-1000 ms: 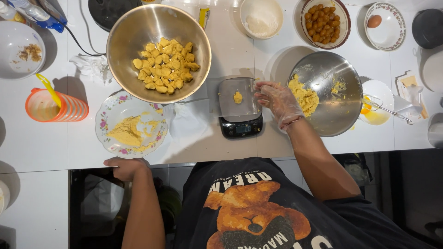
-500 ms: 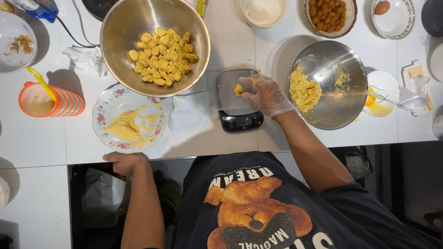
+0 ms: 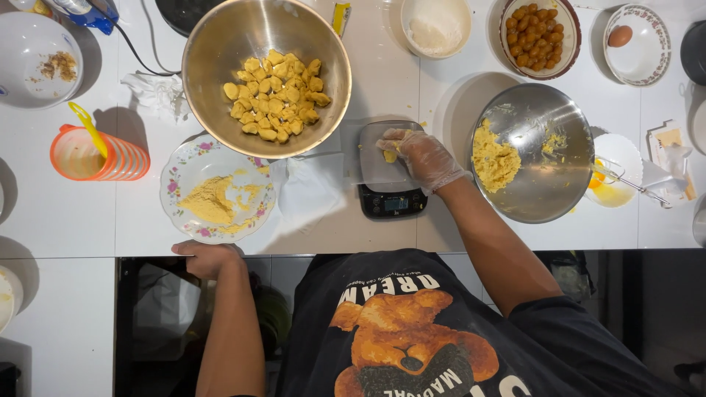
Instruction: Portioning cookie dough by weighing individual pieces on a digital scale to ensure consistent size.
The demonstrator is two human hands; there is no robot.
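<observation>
My right hand, in a clear plastic glove, rests over the black kitchen scale, fingers closed around a small yellow dough piece on its plate. My left hand grips the near edge of the white counter, bare, just below a floral plate holding yellow crumbs. To the right of the scale a steel bowl holds a mass of yellow dough. A bigger steel bowl behind the plate holds several shaped yellow dough pieces.
An orange stack of cups stands at left near a white bowl. At the back sit a bowl of flour, a bowl of brown fried balls and a bowl with an egg. A whisk lies at right.
My right hand has moved left from the dough bowl to the scale and now sits on the dough piece there. My left hand has stayed on the counter edge.
</observation>
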